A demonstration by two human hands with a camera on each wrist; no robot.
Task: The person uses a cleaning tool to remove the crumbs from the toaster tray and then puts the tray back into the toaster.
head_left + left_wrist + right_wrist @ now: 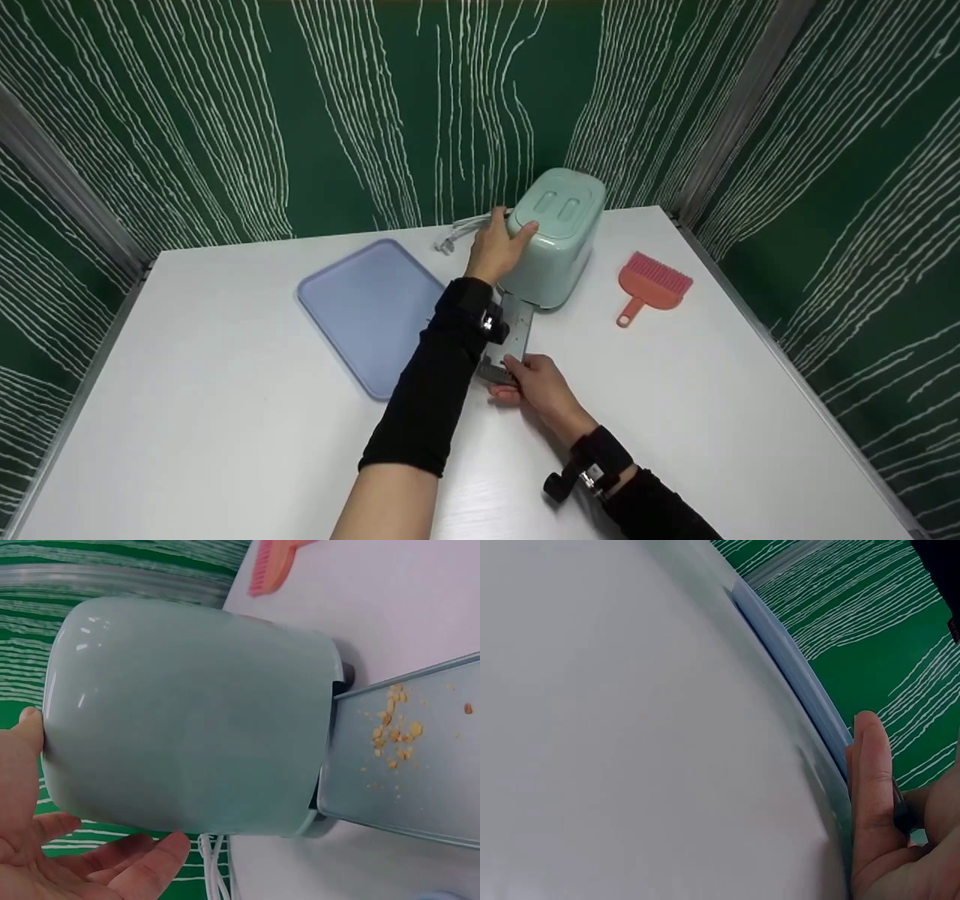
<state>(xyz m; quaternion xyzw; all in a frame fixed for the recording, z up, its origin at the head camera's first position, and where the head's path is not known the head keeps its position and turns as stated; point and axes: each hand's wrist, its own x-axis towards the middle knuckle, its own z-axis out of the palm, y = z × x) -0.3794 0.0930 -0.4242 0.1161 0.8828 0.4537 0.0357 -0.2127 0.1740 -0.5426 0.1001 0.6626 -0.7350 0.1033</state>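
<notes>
A mint-green toaster [551, 262] with a lid on top stands at the back of the table. My left hand [495, 251] rests against its upper left side, thumb at the top edge and fingers extended along the side. From the toaster's base a long grey crumb tray [517, 322] sticks out toward me, its inner end still in the slot. Yellow-brown crumbs [397, 731] lie on it. My right hand [546, 388] pinches the crumb tray's outer end, thumb on top and fingers below. In the right wrist view those fingers [874, 795] hide most of it.
A flat blue tray [367, 315] lies to the left, partly behind my left sleeve. Right of the toaster are a small red-orange dustpan and brush [649, 285]. A white cord with a plug [448, 245] lies behind my left hand. Green walls [345, 112] border the table.
</notes>
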